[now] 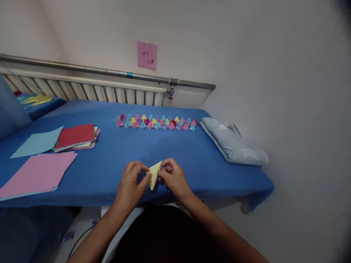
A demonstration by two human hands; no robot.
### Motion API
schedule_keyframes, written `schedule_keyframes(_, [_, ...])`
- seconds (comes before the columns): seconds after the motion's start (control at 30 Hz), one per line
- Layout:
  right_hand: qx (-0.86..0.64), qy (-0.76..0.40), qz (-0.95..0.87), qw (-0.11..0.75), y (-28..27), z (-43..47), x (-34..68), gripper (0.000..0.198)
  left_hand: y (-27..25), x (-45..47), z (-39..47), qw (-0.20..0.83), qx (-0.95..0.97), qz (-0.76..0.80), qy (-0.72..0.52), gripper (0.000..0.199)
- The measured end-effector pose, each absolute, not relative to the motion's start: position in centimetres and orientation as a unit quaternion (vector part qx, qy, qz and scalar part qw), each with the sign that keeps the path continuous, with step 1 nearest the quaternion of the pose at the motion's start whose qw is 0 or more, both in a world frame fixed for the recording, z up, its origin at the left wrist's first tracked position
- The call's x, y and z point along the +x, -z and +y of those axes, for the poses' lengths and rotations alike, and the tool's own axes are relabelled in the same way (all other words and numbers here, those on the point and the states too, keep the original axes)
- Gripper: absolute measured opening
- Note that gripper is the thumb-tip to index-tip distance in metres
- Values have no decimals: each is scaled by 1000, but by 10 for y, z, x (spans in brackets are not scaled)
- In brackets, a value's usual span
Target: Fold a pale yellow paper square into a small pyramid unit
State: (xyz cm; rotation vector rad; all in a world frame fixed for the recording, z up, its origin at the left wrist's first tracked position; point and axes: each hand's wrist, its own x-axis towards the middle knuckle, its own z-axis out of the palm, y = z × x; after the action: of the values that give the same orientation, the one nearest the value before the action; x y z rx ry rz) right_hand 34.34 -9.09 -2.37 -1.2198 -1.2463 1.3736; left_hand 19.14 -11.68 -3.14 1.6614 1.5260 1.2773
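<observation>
A folded piece of pale yellow paper [154, 174], triangular in outline, is held up between my two hands near the front edge of the table. My left hand [133, 180] pinches its left side between thumb and fingers. On the right side, my right hand [173, 177] grips the paper's edge with thumb and fingertips. Farther back on the blue cloth lie rows of small folded paper pyramids [157, 124] in pink, teal, purple, yellow and red.
To the left lie a stack of coloured paper with a red sheet [76, 135] on top, a light blue sheet [38, 142] and pink sheets [41, 173]. A folded grey-blue cloth [233, 142] rests at the right end. Behind the table are a radiator [109, 91] and a pipe [95, 70].
</observation>
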Motion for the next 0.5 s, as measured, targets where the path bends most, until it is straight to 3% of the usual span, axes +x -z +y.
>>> schedule_keyframes(0.07, [-487,-547,-514,447,25,-91,342,19,32,193,-119,274,643,554,-453,13])
schedule_keyframes(0.33, [-463,-577,-517,430,31,-91,338,16,43,193,-114,486,538,541,-426,17])
schedule_keyframes(0.5, [-456,-580,-521,429,35,-92,340,18,34,194,-115,531,491,527,-446,22])
